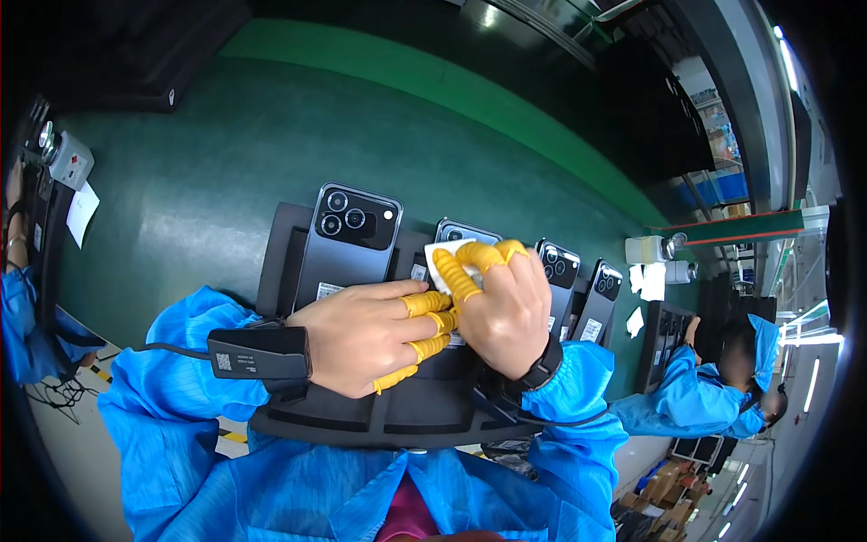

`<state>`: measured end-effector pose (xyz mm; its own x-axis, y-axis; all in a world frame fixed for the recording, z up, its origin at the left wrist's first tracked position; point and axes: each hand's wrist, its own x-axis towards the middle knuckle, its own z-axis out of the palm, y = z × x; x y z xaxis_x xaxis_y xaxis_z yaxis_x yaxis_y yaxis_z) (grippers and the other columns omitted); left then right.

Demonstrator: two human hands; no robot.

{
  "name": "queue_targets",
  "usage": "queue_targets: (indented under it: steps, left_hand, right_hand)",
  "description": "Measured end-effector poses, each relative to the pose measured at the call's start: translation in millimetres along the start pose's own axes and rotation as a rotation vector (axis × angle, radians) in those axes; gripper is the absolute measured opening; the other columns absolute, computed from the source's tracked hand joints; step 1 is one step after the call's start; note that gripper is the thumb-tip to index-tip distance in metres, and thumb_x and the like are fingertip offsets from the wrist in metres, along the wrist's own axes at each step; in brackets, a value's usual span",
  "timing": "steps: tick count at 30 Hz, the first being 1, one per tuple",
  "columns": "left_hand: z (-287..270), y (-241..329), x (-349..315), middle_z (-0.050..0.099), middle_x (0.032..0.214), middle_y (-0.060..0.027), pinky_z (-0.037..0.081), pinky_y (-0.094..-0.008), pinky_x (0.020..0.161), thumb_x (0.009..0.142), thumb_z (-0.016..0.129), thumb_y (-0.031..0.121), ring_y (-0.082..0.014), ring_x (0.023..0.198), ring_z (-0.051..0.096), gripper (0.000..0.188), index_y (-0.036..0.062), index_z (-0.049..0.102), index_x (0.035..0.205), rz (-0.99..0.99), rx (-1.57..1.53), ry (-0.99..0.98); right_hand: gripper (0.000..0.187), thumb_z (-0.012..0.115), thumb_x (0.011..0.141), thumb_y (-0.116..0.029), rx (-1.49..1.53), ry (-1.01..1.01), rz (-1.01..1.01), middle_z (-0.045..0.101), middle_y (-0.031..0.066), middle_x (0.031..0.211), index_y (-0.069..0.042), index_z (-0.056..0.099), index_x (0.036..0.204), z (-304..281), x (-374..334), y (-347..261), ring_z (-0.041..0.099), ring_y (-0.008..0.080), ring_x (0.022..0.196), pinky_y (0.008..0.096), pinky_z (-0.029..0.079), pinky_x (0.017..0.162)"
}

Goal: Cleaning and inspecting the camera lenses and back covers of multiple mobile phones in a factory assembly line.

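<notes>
Several dark blue-grey smartphones lie camera side up in a black foam tray [424, 432]. My left hand [357, 339], wearing yellow finger cots, reaches across the lower part of the second smartphone [480, 232] and holds it. Its fingertips are partly hidden by my right hand [506, 307]. That right hand, also in yellow cots, pinches a folded white wipe [444, 248] against this phone near its cameras. To the left is a larger-looking smartphone [348, 262]; a third smartphone [562, 271] and a fourth smartphone [598, 300] lie to the right.
The tray rests at the near edge of a green worktable [217, 172]. White bottles, one bottle [72, 161] at far left and another bottle [646, 248] at right, stand near loose white papers [652, 282]. A co-worker in blue [695, 393] sits at right; another person's sleeve [18, 316] shows at left.
</notes>
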<state>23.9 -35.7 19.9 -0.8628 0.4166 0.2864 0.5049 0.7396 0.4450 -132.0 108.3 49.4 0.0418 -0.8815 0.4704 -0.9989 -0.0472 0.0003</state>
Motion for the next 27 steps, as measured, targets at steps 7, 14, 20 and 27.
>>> queue_targets:
  steps: [7, 14, 20, 27]
  left_hand:
    - [2.6, 0.5, 1.0, 0.063, 0.104, -0.0065, 0.036, -0.0450, 0.115, 0.082, 0.067, 0.023, -0.0229, 0.105, 0.061, 0.044, 0.0072, 0.065, 0.124, -0.004, 0.031, 0.089]
    - [-15.6, 8.7, -20.0, 0.061, 0.124, -0.0137, 0.038, -0.0467, 0.112, 0.080, 0.070, 0.027, -0.0303, 0.121, 0.056, 0.049, 0.0041, 0.065, 0.123, -0.046, 0.049, 0.148]
    - [-22.6, 27.1, -71.9, 0.055, 0.136, -0.0175, 0.039, -0.0482, 0.110, 0.075, 0.069, 0.020, -0.0361, 0.128, 0.051, 0.052, 0.0006, 0.063, 0.123, -0.289, 0.050, 0.161]
    - [-6.6, 23.3, -76.5, 0.059, 0.130, -0.0163, 0.040, -0.0470, 0.110, 0.075, 0.068, 0.016, -0.0350, 0.125, 0.053, 0.044, 0.0008, 0.066, 0.116, -0.315, -0.052, 0.298]
  right_hand:
    - [0.012, 0.068, 0.055, -0.004, -0.045, -0.066, 0.048, 0.063, 0.0125, 0.097, 0.001, 0.062, 0.065, -17.3, -12.8, -1.7, 0.053, 0.0273, 0.078, 0.0404, 0.042, 0.067]
    - [0.037, 0.067, 0.059, 0.002, -0.052, -0.102, 0.040, 0.062, 0.0108, 0.095, 0.000, 0.074, 0.095, -56.3, 11.2, -8.9, 0.054, 0.0275, 0.078, 0.0411, 0.045, 0.069]
    - [0.029, 0.070, 0.059, -0.004, -0.060, -0.022, -0.052, 0.062, 0.0113, 0.091, -0.003, 0.074, 0.088, -43.1, 48.5, -1.0, 0.055, 0.0284, 0.081, 0.0403, 0.045, 0.069]
    - [0.010, 0.071, 0.064, -0.009, 0.100, 0.030, -0.245, 0.062, 0.0111, 0.088, 0.000, 0.070, 0.069, 35.7, 84.6, -8.8, 0.055, 0.0262, 0.079, 0.0388, 0.044, 0.072]
